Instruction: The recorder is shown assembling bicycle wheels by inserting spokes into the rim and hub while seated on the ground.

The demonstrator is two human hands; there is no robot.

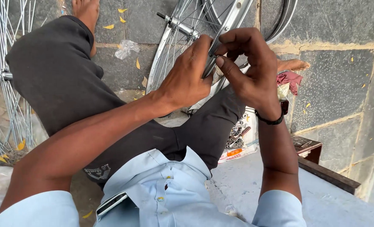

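Both hands, left hand (187, 80) and right hand (248, 71), pinch the wheel rim (233, 19); spokes (187, 25) already fitted, work unfinished

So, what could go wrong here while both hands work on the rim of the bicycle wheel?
1. The left hand and right hand pinch the metal rim close together; a slip could nip a fingertip against its edge or a spoke.
2. The wheel leans only on the person's knee, so it might roll or tip sideways.
3. Small parts lie loose on the paper under the leg and could scatter.
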